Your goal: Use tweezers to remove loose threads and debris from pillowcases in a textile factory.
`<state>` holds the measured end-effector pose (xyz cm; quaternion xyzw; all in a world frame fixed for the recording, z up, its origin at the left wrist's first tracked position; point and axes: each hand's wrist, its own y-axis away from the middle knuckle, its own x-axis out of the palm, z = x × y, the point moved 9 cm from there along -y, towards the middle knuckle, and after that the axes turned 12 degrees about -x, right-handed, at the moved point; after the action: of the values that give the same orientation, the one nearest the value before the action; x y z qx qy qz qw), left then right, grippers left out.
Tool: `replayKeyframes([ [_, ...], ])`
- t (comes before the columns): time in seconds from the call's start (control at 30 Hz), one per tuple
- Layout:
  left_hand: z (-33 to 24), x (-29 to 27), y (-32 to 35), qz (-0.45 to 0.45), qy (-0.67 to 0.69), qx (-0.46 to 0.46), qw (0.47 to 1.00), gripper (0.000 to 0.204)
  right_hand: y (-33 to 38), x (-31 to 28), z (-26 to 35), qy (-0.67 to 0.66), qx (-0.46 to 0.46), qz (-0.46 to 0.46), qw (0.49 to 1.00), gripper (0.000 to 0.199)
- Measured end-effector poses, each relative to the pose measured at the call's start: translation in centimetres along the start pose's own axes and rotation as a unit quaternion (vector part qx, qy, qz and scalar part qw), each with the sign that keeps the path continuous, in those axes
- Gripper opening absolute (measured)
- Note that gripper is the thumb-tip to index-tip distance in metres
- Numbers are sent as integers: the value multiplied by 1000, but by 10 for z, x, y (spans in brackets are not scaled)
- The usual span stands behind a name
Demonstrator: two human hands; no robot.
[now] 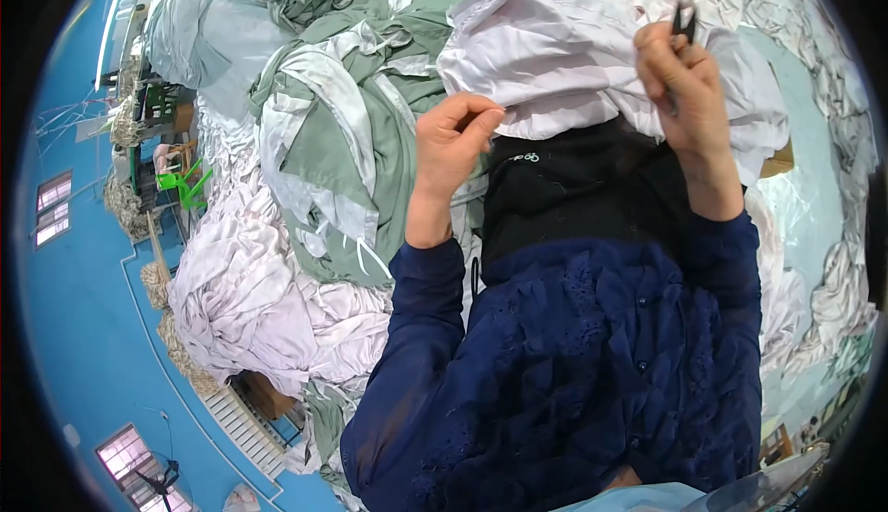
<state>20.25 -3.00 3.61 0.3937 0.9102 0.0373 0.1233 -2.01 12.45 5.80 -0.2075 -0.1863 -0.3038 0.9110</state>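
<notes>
A white cloth garment or sheet [555, 49] lies bunched over my lap, its near edge draped on black fabric [564, 188]. My left hand [453, 142] is closed, thumb and forefinger pinched at the left end of that edge. Whether a loose thread is also in the pinch is too small to tell. Raised over the right part of the cloth, my right hand [684, 86] is wrapped round small black thread snips [684, 20]. Their dark tips point up and away from the cloth; the rest is hidden in the fingers.
Left of my lap lies a heap of green cloth with white bands [333, 142]. A pile of pale white cloth [268, 290] sits nearer, and more fabric [823, 318] is heaped at the right. Beyond, a bright green chair [185, 182] stands near a blue wall [83, 327].
</notes>
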Motion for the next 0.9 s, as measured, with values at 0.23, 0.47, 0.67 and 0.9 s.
replayKeyframes([
  [0.23,-36,-36,-3,-43,58,48,996,4,-28,-12,64,-185,-98,-12,978,23],
  [0.47,-100,-59,10,-95,20,93,991,2,-32,24,50,170,-75,17,982,21],
  [0.67,-161,-72,32,-97,28,144,984,7,-22,86,19,133,-50,95,985,26],
  [0.9,-215,-30,21,16,65,183,981,3,-27,180,31,-65,27,188,980,39],
])
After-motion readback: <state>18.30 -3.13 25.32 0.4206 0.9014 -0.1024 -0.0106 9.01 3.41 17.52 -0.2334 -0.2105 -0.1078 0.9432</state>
